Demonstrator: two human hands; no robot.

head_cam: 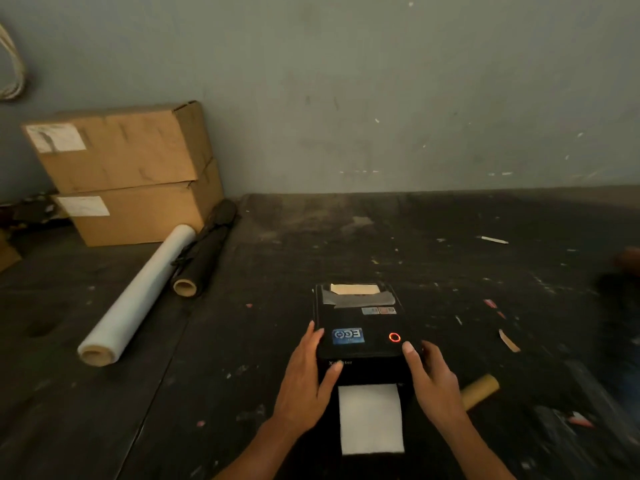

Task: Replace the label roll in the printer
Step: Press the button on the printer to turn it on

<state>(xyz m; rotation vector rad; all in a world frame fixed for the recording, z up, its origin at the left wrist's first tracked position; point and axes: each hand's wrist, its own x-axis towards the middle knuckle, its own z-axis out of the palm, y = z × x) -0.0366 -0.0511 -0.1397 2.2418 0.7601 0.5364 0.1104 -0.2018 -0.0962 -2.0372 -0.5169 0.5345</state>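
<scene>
On dark table point(242, 341): black printer point(360, 323) w/ blue "EGG" sticker point(347, 336); left hand point(304, 386), right hand point(433, 379) flat, fingers straight, against its sides.

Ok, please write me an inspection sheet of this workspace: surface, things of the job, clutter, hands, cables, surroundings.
Surface: dark table, dusty, strewn with paper scraps.
Job's things: black printer, lid down, red ring light on; white label strip comes out of its front.
Clutter: clear film roll, black roll, cardboard tube right of the printer, white stick.
Hands: left hand and right hand rest on the printer's front corners, fingers straight.
Cables: pale cords hang on the wall, upper left.
Surroundings: two stacked cardboard boxes, grey wall.
</scene>
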